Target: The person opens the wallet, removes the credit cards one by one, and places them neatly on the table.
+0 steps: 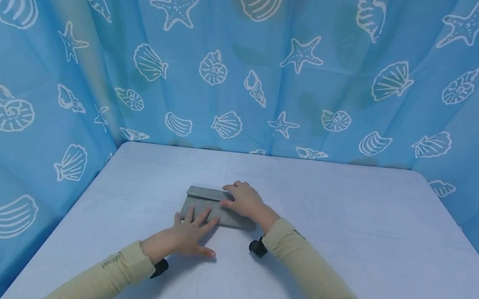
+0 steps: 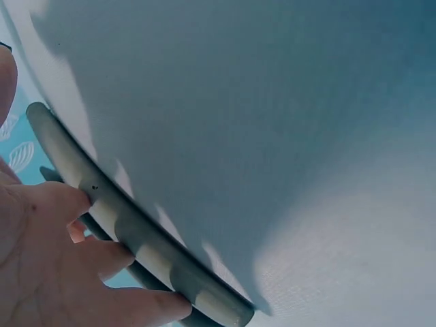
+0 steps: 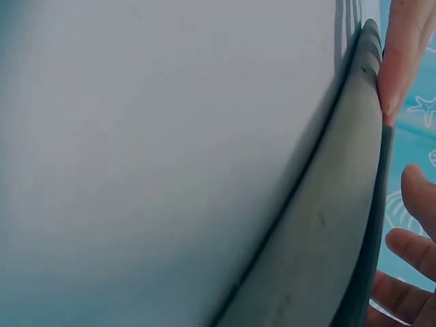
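Note:
A flat grey case (image 1: 202,205) lies on the table with a folded flap (image 1: 205,193) along its far side. My left hand (image 1: 188,236) has its fingers spread, fingertips at the case's near edge and the thumb pointing right over the table. In the left wrist view, the fingertips touch the rounded edge of the case (image 2: 157,248). My right hand (image 1: 246,203) is over the case's right part, fingers reaching toward the flap's right end and thumb lower on the front. The right wrist view shows its loosely spread fingers (image 3: 414,251) beside the case (image 3: 327,211).
A white cloth covers the table (image 1: 367,233). Behind and on both sides hangs a blue curtain (image 1: 245,96) printed with white shells and starfish. Dark wrist cameras sit under the left sleeve (image 1: 105,272) and the right sleeve (image 1: 318,277).

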`<act>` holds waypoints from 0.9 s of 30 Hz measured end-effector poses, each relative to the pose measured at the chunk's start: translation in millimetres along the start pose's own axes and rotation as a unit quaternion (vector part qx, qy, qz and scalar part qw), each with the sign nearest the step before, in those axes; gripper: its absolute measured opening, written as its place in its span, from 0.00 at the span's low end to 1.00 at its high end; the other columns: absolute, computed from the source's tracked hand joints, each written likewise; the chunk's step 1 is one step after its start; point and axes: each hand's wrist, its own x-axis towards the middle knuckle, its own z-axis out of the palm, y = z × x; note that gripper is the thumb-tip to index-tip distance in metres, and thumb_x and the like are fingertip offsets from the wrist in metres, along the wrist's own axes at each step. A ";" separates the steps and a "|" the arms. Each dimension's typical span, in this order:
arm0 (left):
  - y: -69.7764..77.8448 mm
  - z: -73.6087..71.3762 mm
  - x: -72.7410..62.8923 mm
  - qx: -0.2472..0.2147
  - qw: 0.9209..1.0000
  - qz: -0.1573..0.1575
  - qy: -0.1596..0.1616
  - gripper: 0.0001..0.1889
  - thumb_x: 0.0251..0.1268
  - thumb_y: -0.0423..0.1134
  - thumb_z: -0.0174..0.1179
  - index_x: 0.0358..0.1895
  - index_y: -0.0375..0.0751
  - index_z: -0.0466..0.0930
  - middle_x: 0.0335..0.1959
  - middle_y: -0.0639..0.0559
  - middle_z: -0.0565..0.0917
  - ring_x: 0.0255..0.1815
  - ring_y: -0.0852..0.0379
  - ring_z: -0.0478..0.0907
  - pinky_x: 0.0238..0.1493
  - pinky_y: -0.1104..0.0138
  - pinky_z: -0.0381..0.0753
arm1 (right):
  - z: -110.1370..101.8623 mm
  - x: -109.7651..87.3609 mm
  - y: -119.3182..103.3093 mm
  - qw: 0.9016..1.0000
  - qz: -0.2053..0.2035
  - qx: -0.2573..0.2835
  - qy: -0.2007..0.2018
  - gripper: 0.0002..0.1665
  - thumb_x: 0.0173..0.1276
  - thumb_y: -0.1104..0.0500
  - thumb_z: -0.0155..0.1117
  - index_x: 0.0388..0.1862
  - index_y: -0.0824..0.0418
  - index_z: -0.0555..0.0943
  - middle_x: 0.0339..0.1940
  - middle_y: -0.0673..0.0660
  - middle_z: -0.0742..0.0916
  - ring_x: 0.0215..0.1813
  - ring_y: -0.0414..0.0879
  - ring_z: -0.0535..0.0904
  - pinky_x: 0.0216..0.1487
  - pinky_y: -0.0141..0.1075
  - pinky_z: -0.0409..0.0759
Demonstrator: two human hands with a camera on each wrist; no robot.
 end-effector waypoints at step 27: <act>5.1 -13.8 0.6 -0.004 0.999 -0.003 -0.044 0.47 0.52 0.64 0.58 0.72 0.51 0.48 0.74 0.42 0.42 0.70 0.28 0.37 0.63 0.37 0.52 | 15.7 20.9 -22.2 0.994 0.051 -0.092 0.009 0.16 0.71 0.48 0.48 0.44 0.54 0.81 0.41 0.54 0.81 0.47 0.49 0.75 0.46 0.46 0.77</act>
